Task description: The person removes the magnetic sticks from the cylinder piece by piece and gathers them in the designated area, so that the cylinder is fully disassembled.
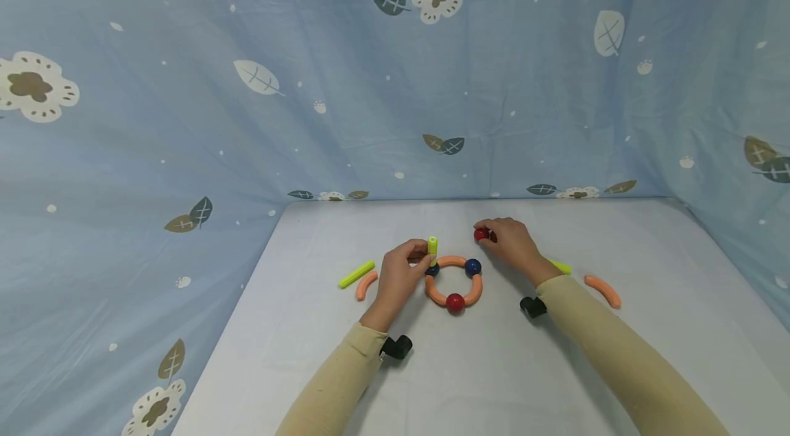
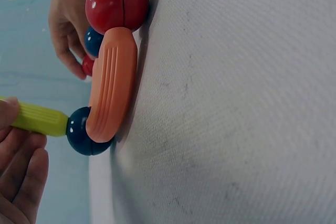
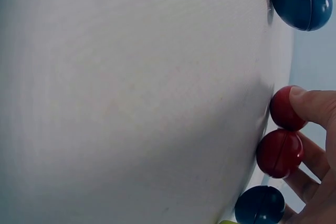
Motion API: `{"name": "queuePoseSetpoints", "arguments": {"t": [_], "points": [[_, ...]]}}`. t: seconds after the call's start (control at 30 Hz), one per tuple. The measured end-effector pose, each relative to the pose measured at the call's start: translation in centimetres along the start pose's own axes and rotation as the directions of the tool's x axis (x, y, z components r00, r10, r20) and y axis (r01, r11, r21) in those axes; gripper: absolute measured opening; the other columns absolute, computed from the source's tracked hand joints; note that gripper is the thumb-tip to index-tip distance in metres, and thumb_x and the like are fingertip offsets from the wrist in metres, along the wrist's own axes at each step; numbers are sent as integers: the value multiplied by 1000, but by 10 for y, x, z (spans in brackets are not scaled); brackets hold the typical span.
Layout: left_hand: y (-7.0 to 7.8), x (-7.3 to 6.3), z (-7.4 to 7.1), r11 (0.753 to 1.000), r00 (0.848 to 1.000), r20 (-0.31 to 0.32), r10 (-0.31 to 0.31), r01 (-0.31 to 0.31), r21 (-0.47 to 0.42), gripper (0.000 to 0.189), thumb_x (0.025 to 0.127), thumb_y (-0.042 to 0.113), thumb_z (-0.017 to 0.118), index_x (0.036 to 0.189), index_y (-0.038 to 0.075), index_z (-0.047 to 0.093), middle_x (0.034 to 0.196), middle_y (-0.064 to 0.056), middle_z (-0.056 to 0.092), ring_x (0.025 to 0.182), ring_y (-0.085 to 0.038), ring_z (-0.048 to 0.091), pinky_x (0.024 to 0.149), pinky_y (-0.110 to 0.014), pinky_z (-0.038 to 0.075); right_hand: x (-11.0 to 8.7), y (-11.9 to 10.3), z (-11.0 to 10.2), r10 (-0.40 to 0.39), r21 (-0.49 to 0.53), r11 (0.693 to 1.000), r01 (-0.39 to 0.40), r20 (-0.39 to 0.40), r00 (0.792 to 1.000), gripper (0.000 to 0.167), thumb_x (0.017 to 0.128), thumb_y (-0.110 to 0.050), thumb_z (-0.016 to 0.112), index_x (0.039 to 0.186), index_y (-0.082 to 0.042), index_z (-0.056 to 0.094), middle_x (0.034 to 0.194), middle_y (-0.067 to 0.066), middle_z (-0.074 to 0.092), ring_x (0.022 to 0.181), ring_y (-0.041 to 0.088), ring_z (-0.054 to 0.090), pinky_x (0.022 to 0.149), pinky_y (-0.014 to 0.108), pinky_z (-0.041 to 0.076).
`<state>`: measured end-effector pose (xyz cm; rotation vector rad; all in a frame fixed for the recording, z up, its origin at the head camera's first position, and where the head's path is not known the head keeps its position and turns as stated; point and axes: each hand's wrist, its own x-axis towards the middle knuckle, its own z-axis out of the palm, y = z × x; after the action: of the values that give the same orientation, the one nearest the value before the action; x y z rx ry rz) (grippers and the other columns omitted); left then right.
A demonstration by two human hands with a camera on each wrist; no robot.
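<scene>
Straight, ribbed, yellow-green rod [image 2: 46,120]

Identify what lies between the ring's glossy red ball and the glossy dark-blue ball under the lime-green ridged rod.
A curved, ridged orange rod links them, as the left wrist view shows.

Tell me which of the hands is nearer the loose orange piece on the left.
Left. The left hand is just right of that orange piece, pinching a lime rod; the right hand is farther right, touching a red ball.
</scene>
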<state>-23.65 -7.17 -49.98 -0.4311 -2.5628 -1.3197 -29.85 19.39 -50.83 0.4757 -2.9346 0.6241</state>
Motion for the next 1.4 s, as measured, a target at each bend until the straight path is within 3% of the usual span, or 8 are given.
{"name": "queuePoseSetpoints", "arguments": {"t": [0.53, 1.1, 1.4], "points": [[-2, -1, 1, 1000, 1000, 7, -13, 13, -20, 20, 95, 23, 75, 114, 16, 73, 105, 4, 74, 95, -10, 70, 83, -25, 57, -4, 2, -1, 31, 21, 999, -30, -14, 999, 44, 94, -21, 75, 136, -13, 66, 134, 16, 64, 126, 39, 55, 108, 60, 40], [0, -2, 0, 1000, 1000, 6, -17, 17, -13, 20, 94, 23, 75, 113, 16, 73, 104, 4, 75, 95, -9, 70, 83, -24, 57, -26, -9, -6, -75, 73, 994, 84, -120, 990, 38, 92, -15, 76, 128, -9, 69, 128, 16, 63, 118, 36, 58, 101, 54, 49], [3, -5, -1, 1000, 1000, 1, -20, 20, -6, 20, 94, 23, 76, 112, 15, 74, 104, 3, 75, 93, -9, 70, 82, -24, 57, -44, -24, -9, -96, 120, 987, 105, -82, 992, 40, 93, -17, 75, 132, -11, 66, 129, 14, 63, 121, 35, 57, 102, 57, 47]]}}
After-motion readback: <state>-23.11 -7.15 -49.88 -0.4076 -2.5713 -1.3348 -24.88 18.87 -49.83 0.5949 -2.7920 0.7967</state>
